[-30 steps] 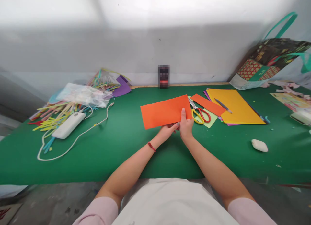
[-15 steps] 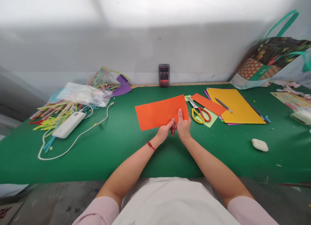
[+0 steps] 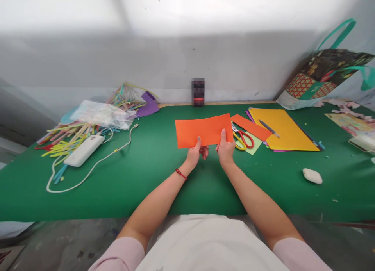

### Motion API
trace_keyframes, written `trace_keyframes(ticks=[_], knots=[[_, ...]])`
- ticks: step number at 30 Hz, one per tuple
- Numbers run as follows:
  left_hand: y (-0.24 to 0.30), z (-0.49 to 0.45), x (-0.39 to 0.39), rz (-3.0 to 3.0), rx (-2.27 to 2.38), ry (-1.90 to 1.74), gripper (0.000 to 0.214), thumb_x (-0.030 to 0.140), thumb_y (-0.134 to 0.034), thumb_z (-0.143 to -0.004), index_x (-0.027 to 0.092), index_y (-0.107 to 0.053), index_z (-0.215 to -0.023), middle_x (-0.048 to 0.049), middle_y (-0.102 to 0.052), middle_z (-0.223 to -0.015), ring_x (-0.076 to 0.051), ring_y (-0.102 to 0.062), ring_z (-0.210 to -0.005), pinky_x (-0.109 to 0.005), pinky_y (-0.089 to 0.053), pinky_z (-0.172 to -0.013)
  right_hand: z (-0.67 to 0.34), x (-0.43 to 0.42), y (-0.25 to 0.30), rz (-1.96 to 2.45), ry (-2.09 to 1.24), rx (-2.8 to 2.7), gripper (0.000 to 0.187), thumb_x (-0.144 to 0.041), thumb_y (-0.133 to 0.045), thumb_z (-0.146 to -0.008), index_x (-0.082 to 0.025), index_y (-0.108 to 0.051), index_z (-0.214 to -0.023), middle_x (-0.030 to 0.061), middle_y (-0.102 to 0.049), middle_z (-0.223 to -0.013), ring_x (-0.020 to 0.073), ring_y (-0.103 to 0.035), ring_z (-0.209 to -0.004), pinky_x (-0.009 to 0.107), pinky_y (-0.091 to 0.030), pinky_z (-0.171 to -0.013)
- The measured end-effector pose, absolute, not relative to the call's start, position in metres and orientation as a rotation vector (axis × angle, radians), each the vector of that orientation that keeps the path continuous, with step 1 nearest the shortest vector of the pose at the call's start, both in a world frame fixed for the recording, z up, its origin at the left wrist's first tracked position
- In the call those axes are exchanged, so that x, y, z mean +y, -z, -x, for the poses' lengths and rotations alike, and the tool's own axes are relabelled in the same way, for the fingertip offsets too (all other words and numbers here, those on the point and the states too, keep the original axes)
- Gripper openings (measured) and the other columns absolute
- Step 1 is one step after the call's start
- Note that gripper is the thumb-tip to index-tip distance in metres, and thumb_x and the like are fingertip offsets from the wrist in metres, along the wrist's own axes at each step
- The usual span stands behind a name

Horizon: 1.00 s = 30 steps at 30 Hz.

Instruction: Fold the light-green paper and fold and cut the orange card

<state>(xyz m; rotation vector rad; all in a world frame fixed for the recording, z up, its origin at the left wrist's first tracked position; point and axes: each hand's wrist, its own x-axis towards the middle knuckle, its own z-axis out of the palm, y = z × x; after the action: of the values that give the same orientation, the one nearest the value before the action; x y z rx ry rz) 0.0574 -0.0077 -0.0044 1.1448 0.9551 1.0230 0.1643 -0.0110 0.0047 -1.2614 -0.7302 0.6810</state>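
Both my hands hold an orange sheet of paper by its near edge, just above the green table. My left hand pinches the edge near its middle, thumb on top. My right hand pinches the same edge further right, thumb lying on the sheet. The sheet is a wide rectangle lying nearly square to me. A red cord bracelet sits on my left wrist.
Yellow-and-red scissors lie right of the sheet on a pale green scrap, beside an orange strip and a stack of coloured sheets with a pencil. A white power bank with cable and coloured straws lie left. A white eraser and a patterned bag are right.
The orange sheet was tilted and held at its right corner. Now it is squared up and shifted right, with my two hands apart along its near edge.
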Motion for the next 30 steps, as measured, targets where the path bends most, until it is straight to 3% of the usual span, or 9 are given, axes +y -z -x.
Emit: trace_keyframes(ticks=[12,19,21,25,28,30], knots=[[0.003,-0.047,0.0,-1.173,1.011,-1.117,0.073,0.077,-0.027,-0.078,0.017,-0.05,-0.043,-0.0065,-0.057,-0.045,-0.009,-0.045,-0.032,-0.025,-0.036,-0.039,-0.176,-0.008,-0.009,1.288,-0.655,-0.66,0.048,-0.062,-0.051,-0.077,-0.015,-0.06,-0.083,-0.0108,-0.036,-0.036,0.0082,-0.035,-0.026,0.022,-0.029,-0.028],[0.002,-0.043,0.001,-1.175,0.957,-1.033,0.083,0.08,-0.015,-0.077,0.014,-0.054,-0.044,-0.0122,-0.062,-0.049,-0.01,-0.049,-0.033,-0.026,-0.039,-0.039,-0.181,-0.006,-0.007,1.286,-0.651,-0.675,0.045,-0.059,-0.051,-0.08,-0.015,-0.061,-0.084,-0.0104,-0.038,-0.036,0.008,-0.035,-0.026,0.022,-0.031,-0.028],[0.003,-0.042,0.002,-1.133,0.921,-1.036,0.083,0.079,-0.016,-0.078,0.012,-0.059,-0.055,-0.0127,-0.064,-0.052,-0.012,-0.05,-0.033,-0.026,-0.039,-0.039,-0.183,-0.006,-0.006,1.275,-0.634,-0.673,0.044,-0.058,-0.051,-0.08,-0.015,-0.061,-0.086,-0.0109,-0.038,-0.037,0.0079,-0.036,-0.026,0.022,-0.031,-0.028],[0.003,-0.04,0.005,-1.043,0.848,-1.054,0.069,0.07,-0.03,-0.083,0.01,-0.061,-0.096,-0.0147,-0.071,-0.079,-0.014,-0.059,-0.042,-0.025,-0.041,-0.039,-0.189,-0.005,-0.007,1.258,-0.62,-0.679,0.044,-0.059,-0.052,-0.079,-0.016,-0.06,-0.087,-0.011,-0.039,-0.039,0.0075,-0.037,-0.027,0.021,-0.032,-0.029],[0.002,-0.037,0.007,-1.016,0.865,-1.091,0.05,0.057,-0.054,-0.08,0.012,-0.057,-0.103,-0.0136,-0.069,-0.097,-0.013,-0.063,-0.048,-0.023,-0.042,-0.04,-0.194,-0.005,-0.01,1.257,-0.616,-0.678,0.045,-0.061,-0.053,-0.077,-0.017,-0.06,-0.085,-0.0108,-0.039,-0.039,0.0073,-0.037,-0.027,0.021,-0.031,-0.029],[0.002,-0.034,0.009,-1.054,0.883,-1.109,0.045,0.049,-0.066,-0.074,0.013,-0.057,-0.1,-0.0114,-0.068,-0.098,-0.012,-0.064,-0.049,-0.022,-0.044,-0.042,-0.197,-0.005,-0.011,1.258,-0.618,-0.672,0.044,-0.061,-0.054,-0.077,-0.017,-0.059,-0.08,-0.0105,-0.039,-0.038,0.0072,-0.036,-0.027,0.021,-0.029,-0.028]])
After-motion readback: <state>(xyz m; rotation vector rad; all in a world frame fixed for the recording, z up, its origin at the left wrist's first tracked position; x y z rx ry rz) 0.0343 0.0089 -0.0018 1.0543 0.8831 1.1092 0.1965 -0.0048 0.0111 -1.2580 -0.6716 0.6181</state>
